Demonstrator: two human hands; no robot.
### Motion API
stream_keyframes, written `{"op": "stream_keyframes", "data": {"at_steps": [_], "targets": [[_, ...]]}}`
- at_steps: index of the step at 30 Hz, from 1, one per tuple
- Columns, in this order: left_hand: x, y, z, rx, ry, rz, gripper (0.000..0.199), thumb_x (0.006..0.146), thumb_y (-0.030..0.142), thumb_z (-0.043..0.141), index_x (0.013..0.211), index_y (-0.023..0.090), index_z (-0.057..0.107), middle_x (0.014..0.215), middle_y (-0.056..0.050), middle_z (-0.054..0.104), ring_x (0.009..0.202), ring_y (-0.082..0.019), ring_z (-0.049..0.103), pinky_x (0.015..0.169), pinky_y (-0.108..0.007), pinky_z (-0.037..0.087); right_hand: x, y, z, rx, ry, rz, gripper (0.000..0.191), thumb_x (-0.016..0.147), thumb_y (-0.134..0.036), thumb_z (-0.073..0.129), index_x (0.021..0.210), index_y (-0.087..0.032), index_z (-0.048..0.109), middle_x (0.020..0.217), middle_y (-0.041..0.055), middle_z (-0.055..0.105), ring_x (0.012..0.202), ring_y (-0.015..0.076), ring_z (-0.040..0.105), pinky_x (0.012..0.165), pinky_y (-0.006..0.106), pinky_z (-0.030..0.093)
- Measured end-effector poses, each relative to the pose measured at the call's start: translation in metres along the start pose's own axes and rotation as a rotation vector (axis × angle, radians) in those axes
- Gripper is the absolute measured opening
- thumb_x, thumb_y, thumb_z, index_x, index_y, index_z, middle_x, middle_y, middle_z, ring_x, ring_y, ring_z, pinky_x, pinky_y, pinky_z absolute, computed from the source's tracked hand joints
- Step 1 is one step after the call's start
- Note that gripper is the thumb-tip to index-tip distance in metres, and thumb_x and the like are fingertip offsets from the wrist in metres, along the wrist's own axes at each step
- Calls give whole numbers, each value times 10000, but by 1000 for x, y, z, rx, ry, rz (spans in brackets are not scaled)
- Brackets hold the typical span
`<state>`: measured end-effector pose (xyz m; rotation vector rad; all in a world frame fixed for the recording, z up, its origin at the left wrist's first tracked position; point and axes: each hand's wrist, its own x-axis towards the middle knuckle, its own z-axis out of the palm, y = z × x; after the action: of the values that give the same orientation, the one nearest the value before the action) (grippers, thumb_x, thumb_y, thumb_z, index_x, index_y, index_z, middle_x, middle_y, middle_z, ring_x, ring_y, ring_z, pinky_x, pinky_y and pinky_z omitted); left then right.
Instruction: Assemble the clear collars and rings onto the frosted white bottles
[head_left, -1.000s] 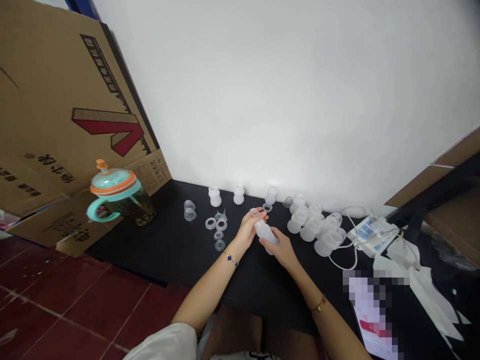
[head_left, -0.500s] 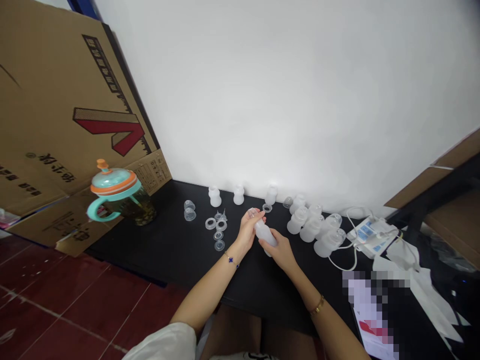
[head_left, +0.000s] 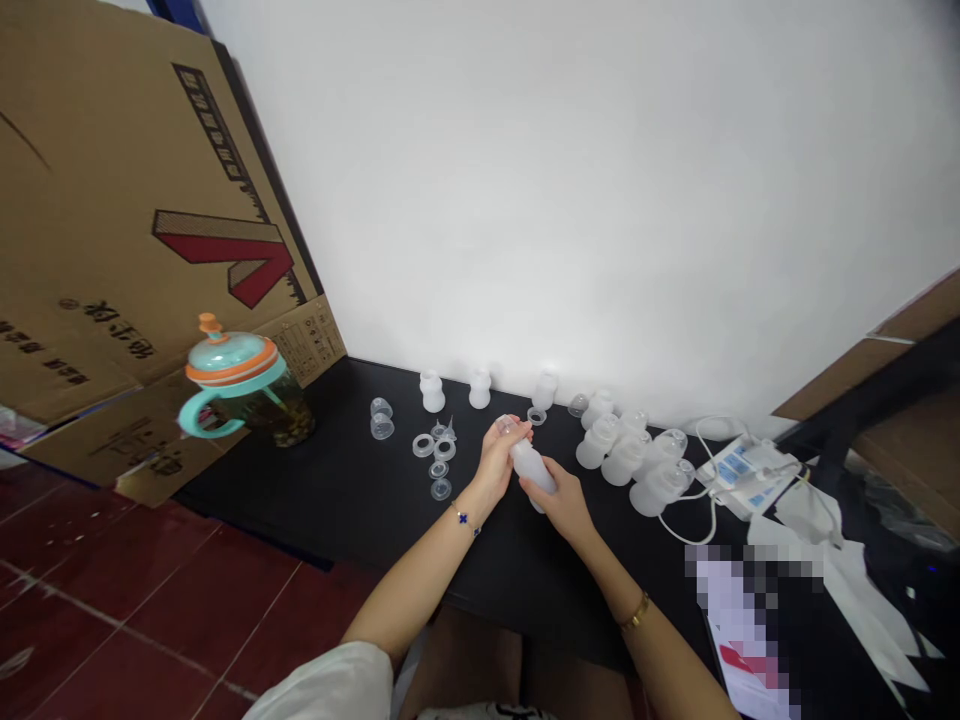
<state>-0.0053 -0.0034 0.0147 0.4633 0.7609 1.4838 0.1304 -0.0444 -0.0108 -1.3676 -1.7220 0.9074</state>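
A frosted baby bottle (head_left: 533,468) with a clear cap lies tilted between my two hands, above the black table. My left hand (head_left: 498,452) is closed round its capped upper end. Wrapped about the lower body is my right hand (head_left: 564,500). Left of my hands lie several clear rings and teats (head_left: 442,449), with two clear domed caps (head_left: 382,427) beyond them. Open bottle bodies (head_left: 432,391) stand along the wall; one ring (head_left: 535,416) sits in front of another body (head_left: 545,389). To the right, several capped bottles (head_left: 627,457) are grouped together.
A teal and orange lidded jug (head_left: 238,385) stands at the table's left by a large cardboard box (head_left: 112,200). On the right are a white power strip (head_left: 742,472) with cables, crumpled white paper (head_left: 847,570) and a partly pixelated screen or phone (head_left: 750,640).
Both hands keep their grip on the baby bottle, with hardly any visible movement. The whole view has shifted slightly as the head moved.
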Motion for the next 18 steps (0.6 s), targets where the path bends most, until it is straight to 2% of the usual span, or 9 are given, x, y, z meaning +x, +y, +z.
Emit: {"op": "stream_keyframes", "data": {"at_steps": [18], "targets": [[0, -9, -1, 26, -12, -39, 464, 570, 275, 947, 901, 172, 638, 744, 20, 654, 708, -133, 653, 694, -268, 500, 0, 1, 0, 7, 5, 2, 368, 835, -443, 672, 1137, -234, 684, 994, 42, 742, 862, 256, 670, 753, 356, 494]]}}
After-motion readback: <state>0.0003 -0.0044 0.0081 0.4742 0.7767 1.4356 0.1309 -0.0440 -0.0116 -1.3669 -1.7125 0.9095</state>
